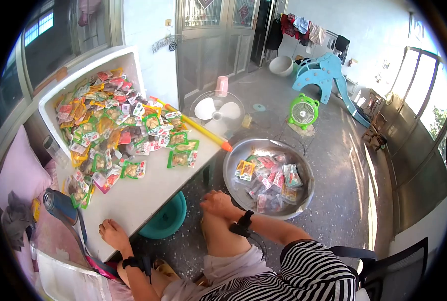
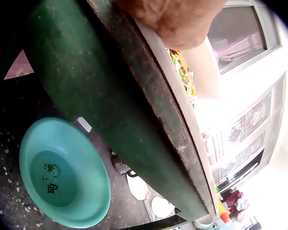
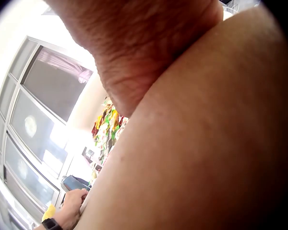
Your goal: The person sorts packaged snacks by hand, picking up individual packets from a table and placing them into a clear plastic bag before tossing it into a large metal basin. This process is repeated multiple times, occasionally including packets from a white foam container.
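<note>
round teal plastic basin (image 1: 181, 220) on the speckled grey floor (image 1: 341, 160) between left fingers (image 1: 106, 227) and right fingers (image 1: 208, 199), green frog-shaped fan (image 1: 304, 111) and light-blue plastic slide (image 1: 318, 76) well beyond the right fingers, pale pink pillow (image 1: 22, 160) left of the left fingers

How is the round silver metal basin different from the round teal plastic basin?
The round metal basin is silver; the round plastic basin is teal. The metal basin holds colourful sealed packets; no packets show inside the plastic basin. In the head view, the white tabletop hides part of the plastic basin but not the metal basin. Both are round and open at the top.
</note>
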`<state>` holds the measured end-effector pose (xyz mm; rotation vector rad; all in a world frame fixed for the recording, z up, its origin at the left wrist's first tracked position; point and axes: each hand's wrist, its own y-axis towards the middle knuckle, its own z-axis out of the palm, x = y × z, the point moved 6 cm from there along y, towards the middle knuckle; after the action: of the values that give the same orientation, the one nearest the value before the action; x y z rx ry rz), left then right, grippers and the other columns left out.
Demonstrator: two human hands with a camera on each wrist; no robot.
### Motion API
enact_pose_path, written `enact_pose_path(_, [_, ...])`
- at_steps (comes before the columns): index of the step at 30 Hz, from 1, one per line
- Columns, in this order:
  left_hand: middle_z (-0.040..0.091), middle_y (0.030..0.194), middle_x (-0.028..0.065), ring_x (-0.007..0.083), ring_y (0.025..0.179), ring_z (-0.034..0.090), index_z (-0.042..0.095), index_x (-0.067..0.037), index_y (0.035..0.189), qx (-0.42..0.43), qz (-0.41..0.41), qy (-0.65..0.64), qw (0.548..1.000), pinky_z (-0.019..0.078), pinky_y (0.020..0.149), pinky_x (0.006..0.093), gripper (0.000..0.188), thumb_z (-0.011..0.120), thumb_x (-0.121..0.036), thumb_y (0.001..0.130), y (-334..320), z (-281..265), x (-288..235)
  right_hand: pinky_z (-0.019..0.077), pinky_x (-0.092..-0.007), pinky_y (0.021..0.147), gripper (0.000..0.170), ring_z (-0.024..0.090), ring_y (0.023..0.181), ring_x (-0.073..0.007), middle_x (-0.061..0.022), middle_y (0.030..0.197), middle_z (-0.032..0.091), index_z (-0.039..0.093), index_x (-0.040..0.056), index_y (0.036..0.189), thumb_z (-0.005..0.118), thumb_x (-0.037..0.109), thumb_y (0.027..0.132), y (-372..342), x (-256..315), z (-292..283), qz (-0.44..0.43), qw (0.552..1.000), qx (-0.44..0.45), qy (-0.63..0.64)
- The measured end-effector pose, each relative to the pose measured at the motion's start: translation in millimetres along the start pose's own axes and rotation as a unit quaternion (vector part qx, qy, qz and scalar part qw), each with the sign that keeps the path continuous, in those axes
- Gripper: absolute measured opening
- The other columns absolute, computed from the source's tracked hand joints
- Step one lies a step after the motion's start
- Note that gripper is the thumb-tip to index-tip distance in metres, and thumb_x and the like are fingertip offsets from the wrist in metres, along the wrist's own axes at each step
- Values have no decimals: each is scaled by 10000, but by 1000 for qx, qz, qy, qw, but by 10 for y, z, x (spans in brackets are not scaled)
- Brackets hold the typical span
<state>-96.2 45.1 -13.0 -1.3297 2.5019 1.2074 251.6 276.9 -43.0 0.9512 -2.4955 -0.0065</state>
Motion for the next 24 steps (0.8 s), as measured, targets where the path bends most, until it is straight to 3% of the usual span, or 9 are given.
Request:
enact_pose_path(2, [600, 950, 167, 382, 912, 566, 614, -19, 955, 0, -4, -2, 1000, 450, 776, 503, 140, 554, -133, 901, 2, 11, 4, 511, -451, 810, 323, 612, 959, -331, -105, 1034, 651, 700, 112, 954, 598, 400, 847, 7, 68, -45, -32, 999, 5, -4])
enact_pose_path(5, [601, 942, 170, 384, 905, 567, 616, -15, 946, -1, -1, -14, 1000, 451, 772, 504, 143, 551, -134, 900, 20, -14, -12, 516, -471, 800, 354, 612, 945, -350, -135, 1026, 643, 694, 105, 979, 601, 417, 840, 77, -144, 339, -77, 996, 26, -21])
enact_pose_path(8, [601, 939, 171, 387, 899, 568, 615, -13, 946, 1, -1, -8, 1000, 452, 767, 506, 148, 553, -139, 900, -14, -22, 5, 512, -459, 818, 349, 600, 966, -350, -138, 1018, 636, 696, 106, 977, 600, 414, 844, 39, -7, 127, -27, 1000, 10, 8])
enact_pose_path(24, [605, 967, 166, 382, 928, 563, 614, -23, 959, 3, -9, -7, 1000, 448, 791, 499, 159, 549, -159, 909, 0, 3, 20, 515, -437, 829, 337, 619, 908, -348, -131, 970, 653, 707, 98, 945, 617, 401, 827, 31, 108, 15, -23, 1000, -10, 13])
